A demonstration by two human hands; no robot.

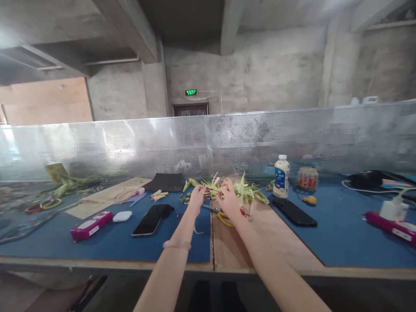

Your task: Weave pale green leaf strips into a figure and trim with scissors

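Note:
My left hand [196, 196], a bracelet on its wrist, is closed in a pinch at the near side of a pile of cut green leaves [250, 192]. A thin green leaf strip [212, 190] runs between my fingertips and those of my right hand [226, 196], also closed on it. Its exact ends are hidden by the fingers. Beneath my right hand lie scissors with yellow handles [225, 219], partly covered by my forearm; the blades point left. Something red shows beside that wrist. Small green pieces [186, 198] lie left of my left hand.
A black phone [151, 221], white case [122, 216] and purple power strip [91, 226] lie left. A bottle [281, 177], jar [307, 178], another phone [294, 211] and second power strip [390, 225] are right. A perforated metal screen [156, 147] stands behind the table.

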